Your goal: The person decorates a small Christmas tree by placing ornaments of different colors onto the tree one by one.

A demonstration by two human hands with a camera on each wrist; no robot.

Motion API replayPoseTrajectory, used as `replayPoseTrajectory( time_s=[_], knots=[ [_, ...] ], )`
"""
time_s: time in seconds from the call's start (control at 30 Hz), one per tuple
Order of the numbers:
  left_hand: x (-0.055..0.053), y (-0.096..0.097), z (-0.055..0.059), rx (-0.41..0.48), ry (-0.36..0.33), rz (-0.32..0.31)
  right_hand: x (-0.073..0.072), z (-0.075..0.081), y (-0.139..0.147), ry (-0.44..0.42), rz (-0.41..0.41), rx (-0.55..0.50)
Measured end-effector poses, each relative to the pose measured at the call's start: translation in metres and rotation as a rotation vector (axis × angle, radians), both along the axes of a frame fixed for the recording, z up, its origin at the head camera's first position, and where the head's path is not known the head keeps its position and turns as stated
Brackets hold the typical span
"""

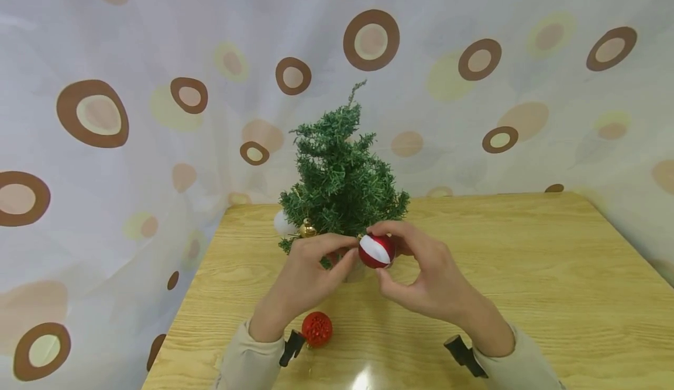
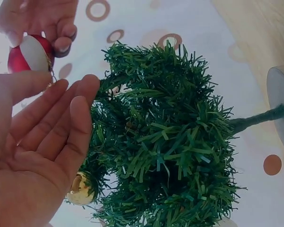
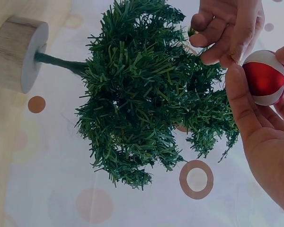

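My right hand [image 1: 429,270] holds a red and white Christmas bauble [image 1: 377,251] between thumb and fingers, in front of the tree's lower branches. A thin gold cord [image 2: 52,72] hangs from the bauble, and my left hand [image 1: 310,270] pinches it between thumb and index finger. The left hand's other fingers lie nearly straight beside the branches in the left wrist view. Just behind both hands stands a small green artificial Christmas tree [image 1: 342,173]. A shiny gold bauble [image 2: 82,188] hangs on its left side.
On the wooden table [image 1: 526,273] a red textured bauble [image 1: 317,329] lies near my left sleeve. A white ball [image 1: 284,223] shows at the tree's left edge. The tree's stem rises from a round wooden base [image 3: 14,54]. A patterned cloth [image 1: 447,115] hangs behind the table.
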State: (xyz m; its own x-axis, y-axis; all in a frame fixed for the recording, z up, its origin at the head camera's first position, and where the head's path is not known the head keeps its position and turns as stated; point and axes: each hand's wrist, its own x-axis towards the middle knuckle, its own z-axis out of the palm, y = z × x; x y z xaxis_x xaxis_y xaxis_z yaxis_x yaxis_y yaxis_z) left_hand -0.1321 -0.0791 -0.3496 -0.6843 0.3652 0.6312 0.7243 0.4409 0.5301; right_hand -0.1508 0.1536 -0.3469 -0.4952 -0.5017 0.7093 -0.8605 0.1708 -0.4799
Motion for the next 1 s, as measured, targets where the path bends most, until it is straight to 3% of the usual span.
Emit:
replayPoseTrajectory(
  time_s=[0.27, 0.5, 0.7, 0.83, 1.0],
  knots=[
    [-0.002, 0.0, 0.005, 0.024, 0.094, 0.063, 0.002, 0.0, 0.001, -0.005, -0.011, -0.002],
    [-0.003, 0.001, 0.007, 0.136, 0.141, 0.096, 0.004, -0.003, 0.001, -0.007, -0.023, -0.008],
    [-0.004, 0.003, 0.007, 0.164, 0.201, 0.154, 0.004, -0.009, -0.001, -0.029, 0.017, -0.038],
    [-0.005, 0.005, 0.008, 0.155, 0.22, 0.16, 0.003, -0.017, -0.005, -0.037, 0.05, -0.029],
    [-0.004, 0.009, 0.012, 0.144, 0.239, 0.129, 0.003, -0.025, -0.007, -0.016, 0.034, 0.017]
  ],
)
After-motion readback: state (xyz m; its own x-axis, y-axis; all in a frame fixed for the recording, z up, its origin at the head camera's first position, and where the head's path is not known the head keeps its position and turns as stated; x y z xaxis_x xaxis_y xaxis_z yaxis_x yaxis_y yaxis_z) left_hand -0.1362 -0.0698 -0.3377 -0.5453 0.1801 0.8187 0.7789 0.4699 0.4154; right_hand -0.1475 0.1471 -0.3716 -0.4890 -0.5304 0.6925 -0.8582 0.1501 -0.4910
